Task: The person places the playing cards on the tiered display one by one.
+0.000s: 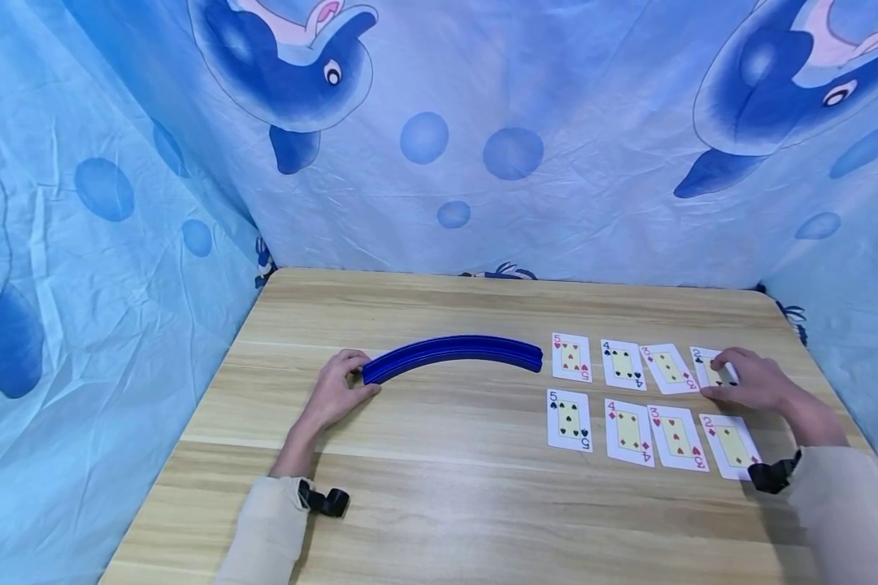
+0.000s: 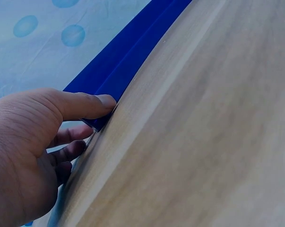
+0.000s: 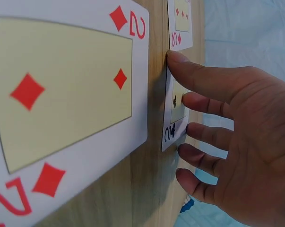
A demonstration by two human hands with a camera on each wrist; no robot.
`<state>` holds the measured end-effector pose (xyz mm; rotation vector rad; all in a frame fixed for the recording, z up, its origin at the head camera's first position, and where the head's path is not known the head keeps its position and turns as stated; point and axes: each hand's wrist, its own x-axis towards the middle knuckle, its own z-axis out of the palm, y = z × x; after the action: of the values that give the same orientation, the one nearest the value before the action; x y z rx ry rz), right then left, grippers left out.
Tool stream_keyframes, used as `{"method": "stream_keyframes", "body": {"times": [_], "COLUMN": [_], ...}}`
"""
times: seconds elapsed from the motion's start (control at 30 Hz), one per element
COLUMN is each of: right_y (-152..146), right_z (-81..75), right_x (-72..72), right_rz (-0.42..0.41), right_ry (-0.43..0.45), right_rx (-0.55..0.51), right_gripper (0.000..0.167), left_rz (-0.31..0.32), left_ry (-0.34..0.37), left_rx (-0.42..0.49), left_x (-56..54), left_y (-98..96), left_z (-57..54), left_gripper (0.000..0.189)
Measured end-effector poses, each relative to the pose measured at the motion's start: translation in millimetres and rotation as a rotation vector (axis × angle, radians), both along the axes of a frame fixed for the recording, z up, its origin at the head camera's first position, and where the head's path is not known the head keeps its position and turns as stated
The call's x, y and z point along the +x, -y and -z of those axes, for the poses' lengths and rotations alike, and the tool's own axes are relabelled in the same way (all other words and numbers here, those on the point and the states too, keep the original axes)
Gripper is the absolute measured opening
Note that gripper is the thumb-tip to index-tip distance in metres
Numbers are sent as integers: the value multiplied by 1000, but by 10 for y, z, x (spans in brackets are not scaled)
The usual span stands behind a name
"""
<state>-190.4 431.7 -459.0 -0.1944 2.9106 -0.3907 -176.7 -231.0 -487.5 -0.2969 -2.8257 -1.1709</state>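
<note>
My left hand (image 1: 336, 394) grips the left end of a curved blue card holder (image 1: 454, 348), a grooved plastic rack lying on the wooden table. In the left wrist view the thumb lies along its near side, with the other fingers behind. On the right, my right hand (image 1: 754, 382) has thumb and index finger at opposite edges of the two of clubs (image 3: 169, 116), partly covering it. The card lies at the right end of the far row, beside the three of diamonds (image 1: 669, 369). Nearer me lies the two of diamonds (image 1: 728, 445).
The far row also has the five of hearts (image 1: 571, 357) and a black four (image 1: 623, 364). The near row holds the five of spades (image 1: 569, 420), four of diamonds (image 1: 629, 432) and three of hearts (image 1: 677, 439). A blue dolphin-print curtain (image 1: 380, 211) surrounds the table (image 1: 424, 504).
</note>
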Motion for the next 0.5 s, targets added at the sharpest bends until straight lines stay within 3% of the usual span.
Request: {"method": "stream_keyframes", "body": {"times": [0.5], "right_y": [3], "right_z": [-68], "right_x": [-68], "right_rz": [58], "right_ry": [67], "right_rx": [-20], "right_gripper": [56], "left_rz": [1], "left_ry": [-27], "left_rx": [25], "left_x": [-2], "left_y": [26], "left_z": [55], "left_gripper": [32]}}
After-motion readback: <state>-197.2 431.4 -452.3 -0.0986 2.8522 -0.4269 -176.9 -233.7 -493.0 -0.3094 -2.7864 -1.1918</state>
